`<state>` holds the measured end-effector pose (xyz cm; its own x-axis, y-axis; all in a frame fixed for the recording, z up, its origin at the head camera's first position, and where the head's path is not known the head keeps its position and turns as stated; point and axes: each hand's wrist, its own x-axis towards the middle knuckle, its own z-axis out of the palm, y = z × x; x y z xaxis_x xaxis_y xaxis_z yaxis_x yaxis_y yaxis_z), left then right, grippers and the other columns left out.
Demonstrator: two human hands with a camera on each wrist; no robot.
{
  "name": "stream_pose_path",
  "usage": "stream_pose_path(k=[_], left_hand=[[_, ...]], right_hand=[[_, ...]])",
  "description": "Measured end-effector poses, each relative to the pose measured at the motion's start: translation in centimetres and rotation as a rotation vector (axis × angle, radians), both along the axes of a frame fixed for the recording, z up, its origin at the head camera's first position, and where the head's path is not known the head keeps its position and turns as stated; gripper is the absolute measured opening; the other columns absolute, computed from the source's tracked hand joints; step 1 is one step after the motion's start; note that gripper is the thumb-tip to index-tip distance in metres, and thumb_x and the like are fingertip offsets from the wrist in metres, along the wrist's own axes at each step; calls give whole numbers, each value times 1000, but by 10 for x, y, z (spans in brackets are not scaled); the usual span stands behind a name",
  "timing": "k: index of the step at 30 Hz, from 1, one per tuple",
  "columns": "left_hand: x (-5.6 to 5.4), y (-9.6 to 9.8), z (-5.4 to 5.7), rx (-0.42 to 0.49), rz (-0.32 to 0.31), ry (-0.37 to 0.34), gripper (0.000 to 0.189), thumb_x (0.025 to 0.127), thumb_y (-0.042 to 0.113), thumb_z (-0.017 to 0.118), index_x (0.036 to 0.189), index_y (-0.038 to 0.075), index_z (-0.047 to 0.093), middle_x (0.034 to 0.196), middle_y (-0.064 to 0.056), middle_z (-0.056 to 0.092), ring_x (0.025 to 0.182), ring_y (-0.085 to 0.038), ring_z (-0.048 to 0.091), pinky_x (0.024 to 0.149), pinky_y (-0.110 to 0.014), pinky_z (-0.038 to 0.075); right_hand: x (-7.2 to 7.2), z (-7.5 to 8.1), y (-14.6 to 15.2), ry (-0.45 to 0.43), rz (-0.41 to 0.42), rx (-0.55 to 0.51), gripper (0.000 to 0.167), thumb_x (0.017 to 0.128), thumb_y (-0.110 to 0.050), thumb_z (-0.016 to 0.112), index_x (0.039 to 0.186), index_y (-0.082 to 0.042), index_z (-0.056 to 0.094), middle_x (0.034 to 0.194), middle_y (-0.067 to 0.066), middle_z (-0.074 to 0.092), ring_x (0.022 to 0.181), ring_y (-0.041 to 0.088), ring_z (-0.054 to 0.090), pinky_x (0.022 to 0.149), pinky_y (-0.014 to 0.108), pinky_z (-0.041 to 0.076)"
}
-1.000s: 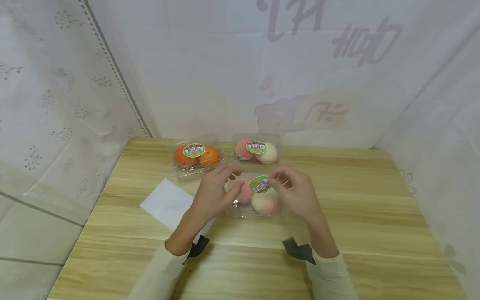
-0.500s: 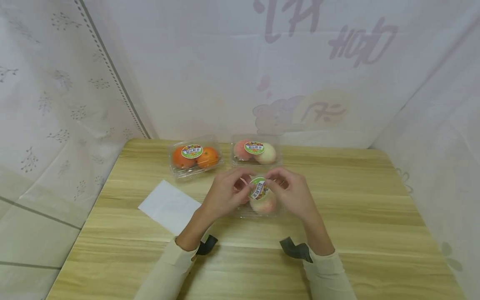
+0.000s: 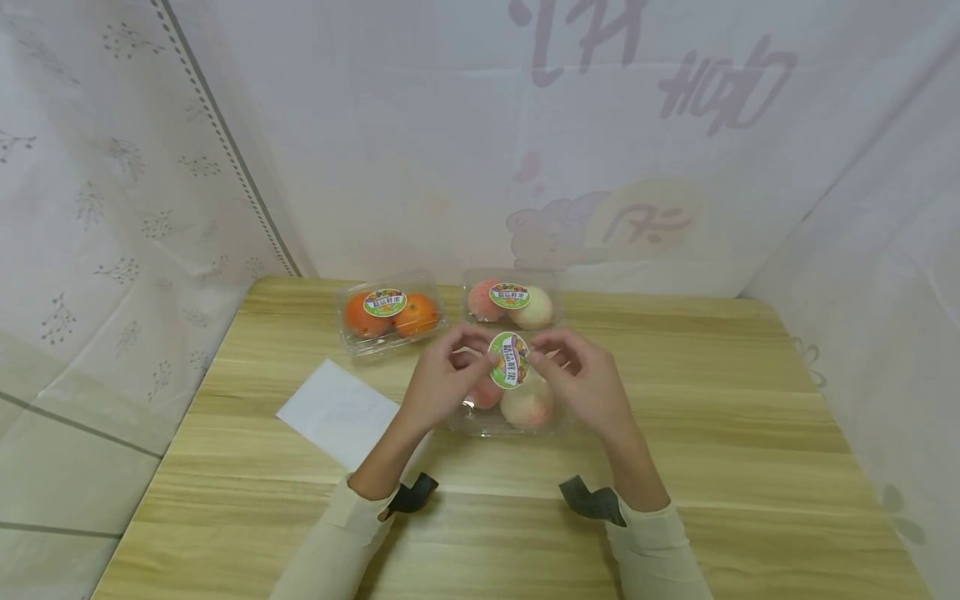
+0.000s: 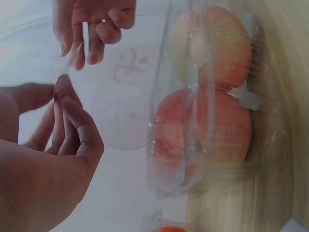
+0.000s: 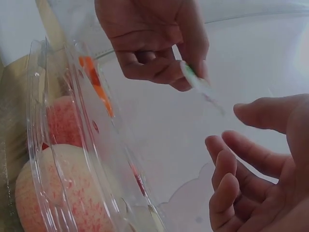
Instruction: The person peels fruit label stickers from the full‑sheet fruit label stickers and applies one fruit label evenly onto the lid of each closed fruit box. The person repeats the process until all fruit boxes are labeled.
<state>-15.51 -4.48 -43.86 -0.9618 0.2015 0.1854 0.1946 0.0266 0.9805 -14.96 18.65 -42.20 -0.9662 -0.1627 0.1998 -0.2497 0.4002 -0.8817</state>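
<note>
My left hand (image 3: 442,383) pinches an oval fruit sticker (image 3: 509,361) between thumb and fingertips. It has a green and colourful print and is held above a clear plastic fruit box (image 3: 487,427). In the right wrist view the sticker (image 5: 195,81) is seen nearly edge-on. My right hand (image 3: 592,385) is close to the sticker's right edge; its thumb and fingers (image 5: 241,145) stand apart with nothing between them. Two peaches (image 4: 203,130) lie inside the box under the hands, one redder and one paler. The box's lid appears closed.
Behind are a clear box of two oranges (image 3: 393,315) and another clear box of two peaches (image 3: 510,304), both bearing oval stickers. A white paper sheet (image 3: 337,412) lies left on the wooden table (image 3: 712,433). Curtains (image 3: 375,167) hang around it.
The sticker has been lifted higher and turned, and my right hand has let go of it. The left hand has come in from the left and taken hold of its edge. The boxes stay in place.
</note>
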Motion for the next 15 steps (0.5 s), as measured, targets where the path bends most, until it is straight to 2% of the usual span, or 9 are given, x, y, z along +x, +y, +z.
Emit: stream_pose_path(k=[3,5,11,15], left_hand=[[-1,-1,3,104,26,-46,27,102,3,75,128,0,68,109,-13,70,86,-38,76,82,-48,66],[-1,-1,4,147,40,-69,29,102,2,74,129,-2,65,110,-14,69,89,-37,77,87,-51,65],[0,2,6,222,61,-127,28,102,1,74,126,-2,59,109,-13,67,87,-22,77,89,-47,65],[0,4,6,263,45,-140,28,101,-3,73,124,-2,58,109,-14,66,86,-20,76,91,-51,64]], right_hand=[[0,-1,-2,-14,27,-44,25,101,-13,80,125,-7,76,107,8,76,95,22,68,82,28,55],[1,-2,-3,-17,49,-72,31,98,-11,83,128,-7,74,105,8,76,93,22,67,81,28,55],[1,-5,-10,16,95,-142,51,90,-4,91,136,-8,68,96,8,78,84,21,63,76,25,53],[2,-5,-13,43,99,-153,55,89,-2,92,138,-10,68,92,7,77,80,19,63,73,23,53]])
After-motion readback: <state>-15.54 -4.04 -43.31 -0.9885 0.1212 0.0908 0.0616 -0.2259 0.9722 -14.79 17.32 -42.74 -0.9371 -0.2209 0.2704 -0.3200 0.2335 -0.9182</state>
